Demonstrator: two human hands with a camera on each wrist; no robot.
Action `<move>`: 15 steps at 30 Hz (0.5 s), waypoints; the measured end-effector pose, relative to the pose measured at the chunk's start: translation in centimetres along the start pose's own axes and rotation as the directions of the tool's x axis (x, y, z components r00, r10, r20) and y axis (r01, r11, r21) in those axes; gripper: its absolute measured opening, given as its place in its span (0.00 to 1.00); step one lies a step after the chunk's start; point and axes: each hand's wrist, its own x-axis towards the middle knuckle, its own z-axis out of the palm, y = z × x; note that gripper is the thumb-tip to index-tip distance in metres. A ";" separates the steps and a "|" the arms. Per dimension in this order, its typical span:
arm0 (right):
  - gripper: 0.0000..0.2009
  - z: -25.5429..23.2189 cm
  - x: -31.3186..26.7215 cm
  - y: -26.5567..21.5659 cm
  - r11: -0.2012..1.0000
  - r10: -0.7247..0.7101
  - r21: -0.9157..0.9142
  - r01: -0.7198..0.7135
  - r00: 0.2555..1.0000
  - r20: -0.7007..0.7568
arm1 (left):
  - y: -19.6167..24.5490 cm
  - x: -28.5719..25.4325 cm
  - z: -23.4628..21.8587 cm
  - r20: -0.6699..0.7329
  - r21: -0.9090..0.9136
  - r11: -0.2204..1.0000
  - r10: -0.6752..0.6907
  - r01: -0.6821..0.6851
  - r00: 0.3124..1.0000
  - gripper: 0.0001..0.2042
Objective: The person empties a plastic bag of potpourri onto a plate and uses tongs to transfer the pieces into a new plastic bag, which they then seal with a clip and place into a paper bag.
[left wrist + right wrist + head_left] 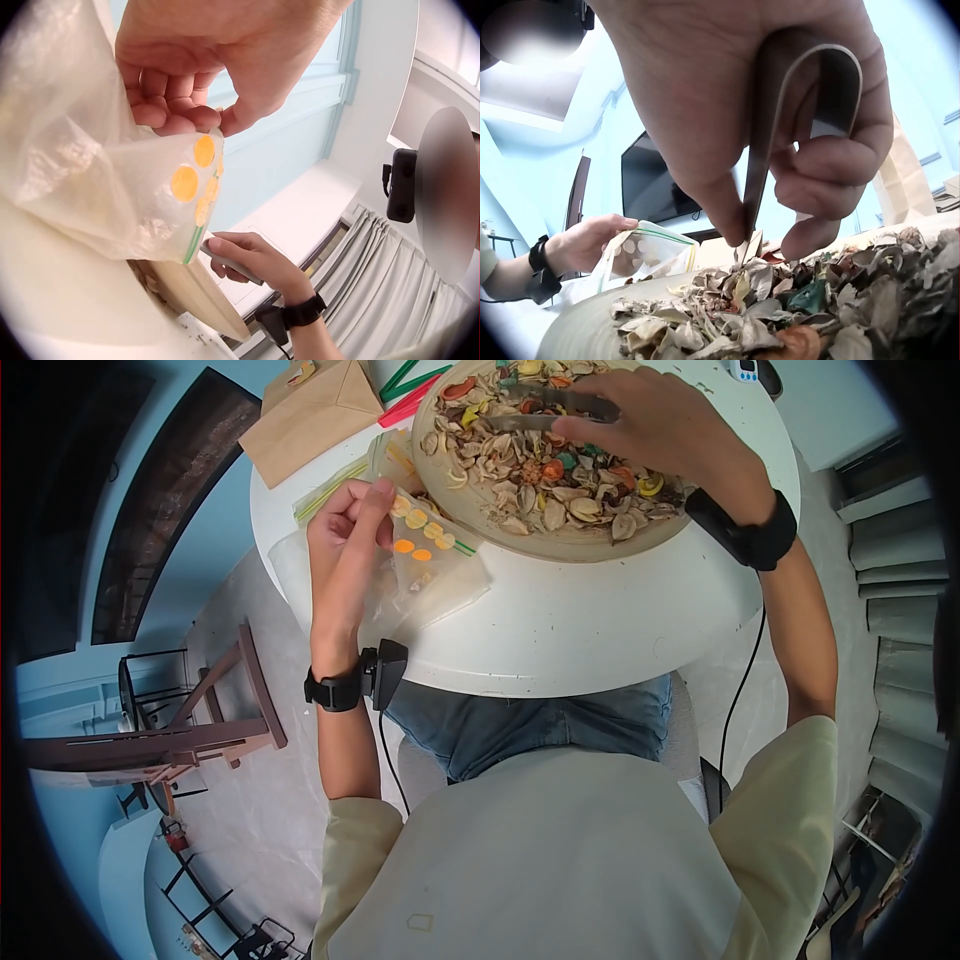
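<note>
My left hand pinches the upper edge of a clear zip bag between thumb and fingers. Orange and pale yellow dots mark the bag, and a green zip strip runs along its mouth, which gapes in the right wrist view. In my right hand is a pair of metal tongs, bent in a U, its arms spread apart. Their tips reach down among dried petals and leaves heaped on a round, shallow wooden tray. The bag lies beside the tray's left rim.
Behind the left hand lie a brown paper bag, red strips, green strips and another zip bag. A small white device sits at the far right of the round white table.
</note>
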 end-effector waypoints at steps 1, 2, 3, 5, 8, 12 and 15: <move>0.21 0.1 0.1 -0.2 1.000 -0.002 0.003 0.002 1.000 -0.002 | 0.0 0.0 0.1 -0.006 0.017 1.000 -0.017 0.017 1.000 0.15; 0.21 0.4 0.7 -0.2 1.000 -0.002 0.005 0.002 1.000 -0.004 | 0.0 0.0 0.1 -0.002 0.018 1.000 -0.017 0.017 1.000 0.15; 0.21 0.5 1.1 -0.4 1.000 -0.004 0.007 0.004 1.000 -0.005 | 0.0 0.1 0.1 -0.004 0.029 0.999 -0.018 0.018 1.000 0.15; 0.21 0.9 2.3 -0.7 1.000 -0.015 0.011 0.015 1.000 -0.009 | 0.0 0.0 0.1 -0.012 0.041 0.999 -0.018 0.018 1.000 0.15; 0.21 1.5 3.9 -2.1 0.999 -0.042 0.022 0.043 0.999 -0.020 | -0.1 -0.1 -0.2 -0.004 0.001 1.000 0.013 -0.013 1.000 0.13; 0.20 1.7 3.8 -2.2 0.997 -0.074 0.037 0.074 0.997 -0.020 | 0.1 -0.4 -0.4 -0.017 0.005 1.000 0.010 -0.010 1.000 0.13; 0.20 1.8 3.1 -1.3 0.995 -0.091 0.043 0.092 0.996 -0.010 | 0.0 -0.3 -0.6 -0.017 -0.004 1.000 0.008 -0.008 1.000 0.13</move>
